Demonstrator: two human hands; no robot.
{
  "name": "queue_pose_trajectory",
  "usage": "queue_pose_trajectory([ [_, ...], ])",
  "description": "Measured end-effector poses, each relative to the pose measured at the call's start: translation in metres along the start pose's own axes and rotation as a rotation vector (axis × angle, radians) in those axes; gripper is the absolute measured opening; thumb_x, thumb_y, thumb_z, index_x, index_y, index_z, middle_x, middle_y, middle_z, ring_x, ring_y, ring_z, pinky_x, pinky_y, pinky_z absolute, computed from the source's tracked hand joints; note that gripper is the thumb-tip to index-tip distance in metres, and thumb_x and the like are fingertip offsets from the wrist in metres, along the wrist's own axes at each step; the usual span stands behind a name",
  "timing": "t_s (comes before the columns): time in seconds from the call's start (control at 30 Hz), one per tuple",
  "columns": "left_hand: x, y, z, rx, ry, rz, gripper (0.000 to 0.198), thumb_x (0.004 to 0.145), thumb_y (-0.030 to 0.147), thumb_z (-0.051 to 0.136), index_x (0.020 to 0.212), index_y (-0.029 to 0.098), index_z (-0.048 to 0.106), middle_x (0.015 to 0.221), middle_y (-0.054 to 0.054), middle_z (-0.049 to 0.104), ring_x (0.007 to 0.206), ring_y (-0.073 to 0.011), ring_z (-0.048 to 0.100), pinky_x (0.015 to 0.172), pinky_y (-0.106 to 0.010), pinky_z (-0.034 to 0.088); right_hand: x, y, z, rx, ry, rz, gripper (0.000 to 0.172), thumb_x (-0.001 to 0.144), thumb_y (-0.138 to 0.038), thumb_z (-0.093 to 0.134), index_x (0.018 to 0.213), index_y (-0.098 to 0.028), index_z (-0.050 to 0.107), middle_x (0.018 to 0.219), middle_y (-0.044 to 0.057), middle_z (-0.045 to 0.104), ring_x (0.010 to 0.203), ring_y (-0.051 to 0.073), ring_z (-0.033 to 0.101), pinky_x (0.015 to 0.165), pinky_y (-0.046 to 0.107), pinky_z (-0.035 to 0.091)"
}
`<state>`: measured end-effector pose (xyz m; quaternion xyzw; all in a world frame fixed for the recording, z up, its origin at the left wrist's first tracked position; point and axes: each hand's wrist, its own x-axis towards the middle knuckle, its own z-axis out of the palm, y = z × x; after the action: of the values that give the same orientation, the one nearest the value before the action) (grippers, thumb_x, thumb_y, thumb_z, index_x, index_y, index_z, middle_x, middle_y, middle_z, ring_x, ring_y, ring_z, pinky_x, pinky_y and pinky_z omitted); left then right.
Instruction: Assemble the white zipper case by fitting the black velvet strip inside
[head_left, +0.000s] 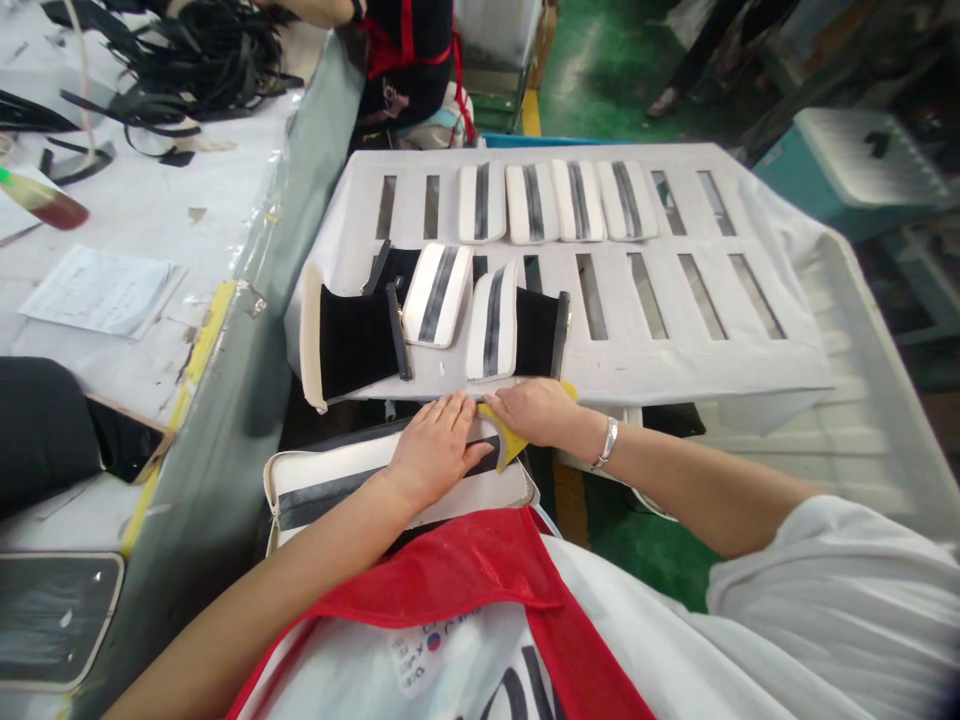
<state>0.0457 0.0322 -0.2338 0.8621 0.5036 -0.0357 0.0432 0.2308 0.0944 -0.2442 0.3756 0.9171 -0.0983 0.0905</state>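
Note:
Across my lap lies a white bag piece [330, 468] with a dark grey stripe along it. My left hand [435, 448] rests flat on its top, fingers stretched out and close together. Wrapped in my right hand [536, 412] is a yellow scraper-like tool [511, 447], its edge against the right end of the bag piece. The two hands almost touch. Just beyond them, a striped white piece with a black flap [491, 325] stands on the white slotted board. Left of it are another striped piece [437, 295] and a black-lined piece [360, 335].
Several striped white pieces [531, 203] line the far row of the slotted board [615, 365]. A work table [232, 190] on the left carries black straps [187, 60] and paper [101, 290]. Another person [405, 60] sits beyond the board. A lidded bin [825, 170] stands at right.

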Motion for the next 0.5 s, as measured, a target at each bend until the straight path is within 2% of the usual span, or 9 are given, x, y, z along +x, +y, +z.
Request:
queue_pose_trajectory([
  [0.07, 0.004, 0.0, 0.0, -0.008, -0.001, 0.043, 0.065, 0.093, 0.053, 0.039, 0.136, 0.005, 0.046, 0.141, -0.017, 0.045, 0.128, -0.0275, 0.045, 0.107, -0.04, 0.036, -0.007, -0.001, 0.004, -0.026, -0.026, 0.015, 0.043, 0.099, -0.031, 0.023, 0.111, -0.016, 0.061, 0.083, 0.013, 0.068, 0.074, 0.024, 0.064, 0.062, 0.031, 0.041],
  [0.2, 0.01, 0.001, 0.002, -0.014, 0.005, 0.124, 0.067, 0.092, 0.053, 0.04, 0.136, 0.003, 0.045, 0.142, -0.019, 0.043, 0.13, -0.0289, 0.043, 0.107, -0.041, 0.035, -0.017, -0.005, 0.011, -0.021, -0.061, 0.11, 0.049, 0.1, -0.032, 0.017, 0.116, -0.015, 0.06, 0.079, 0.015, 0.067, 0.071, 0.025, 0.064, 0.058, 0.031, 0.042],
  [0.3, 0.01, -0.001, -0.001, -0.031, -0.039, 0.137, 0.069, 0.09, 0.053, 0.043, 0.137, 0.002, 0.044, 0.143, -0.021, 0.04, 0.131, -0.0303, 0.041, 0.109, -0.042, 0.033, -0.019, -0.01, 0.012, -0.003, -0.071, 0.112, 0.05, 0.1, -0.03, 0.014, 0.119, -0.014, 0.058, 0.082, 0.017, 0.067, 0.073, 0.025, 0.064, 0.059, 0.032, 0.044],
  [0.4, 0.016, -0.01, -0.012, -0.106, -0.156, 0.149, 0.069, 0.091, 0.052, 0.042, 0.138, 0.001, 0.042, 0.144, -0.021, 0.038, 0.133, -0.0289, 0.039, 0.111, -0.039, 0.031, -0.018, -0.014, 0.01, 0.004, -0.096, 0.119, 0.049, 0.1, -0.029, 0.015, 0.12, -0.012, 0.056, 0.082, 0.017, 0.066, 0.073, 0.025, 0.064, 0.06, 0.033, 0.045],
  [0.5, 0.031, -0.028, -0.026, -0.281, -0.335, 0.153, 0.059, 0.094, 0.045, 0.037, 0.138, 0.007, 0.044, 0.143, -0.016, 0.042, 0.132, -0.0246, 0.041, 0.11, -0.034, 0.032, -0.016, -0.016, 0.008, -0.003, -0.122, 0.112, 0.047, 0.099, -0.028, 0.016, 0.127, -0.012, 0.051, 0.086, 0.018, 0.066, 0.076, 0.027, 0.065, 0.061, 0.034, 0.046],
])
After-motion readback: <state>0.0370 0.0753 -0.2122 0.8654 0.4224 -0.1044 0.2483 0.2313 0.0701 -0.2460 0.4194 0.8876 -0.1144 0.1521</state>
